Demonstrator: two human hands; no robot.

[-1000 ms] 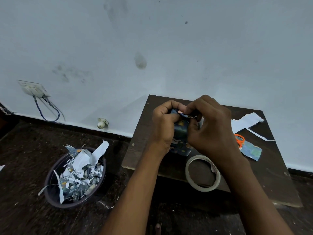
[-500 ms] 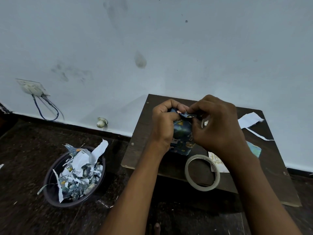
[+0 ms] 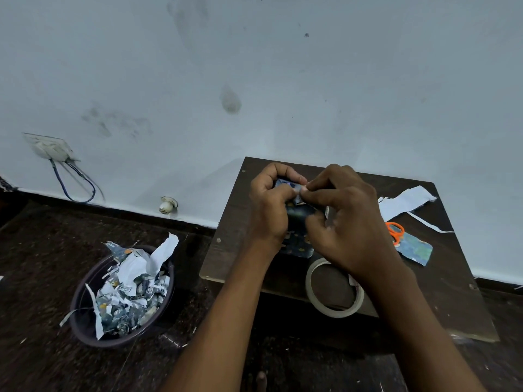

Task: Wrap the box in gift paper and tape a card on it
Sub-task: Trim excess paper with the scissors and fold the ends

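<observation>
Both hands, left hand (image 3: pixel 268 210) & right hand (image 3: pixel 346 219), apparently pinch wrapped box (image 3: pixel 297 222).

- The gift paper (image 3: pixel 297 239) around the box is dark blue with small yellow and pale specks.
- The scissors (image 3: pixel 395 231) have bright orange handles.
- The paper scrap (image 3: pixel 414 250) beside them is blue with green blotches.
- The torn strip (image 3: pixel 404 201) is white.
- The tape roll (image 3: pixel 334 290) is translucent off-white.
- The board (image 3: pixel 235 222) is dark brown.
- The bowl (image 3: pixel 85 321) is dark purple, holding white and blue-patterned shreds.
- The wall (image 3: pixel 254 66) is pale blue-grey with dark smudges.
</observation>
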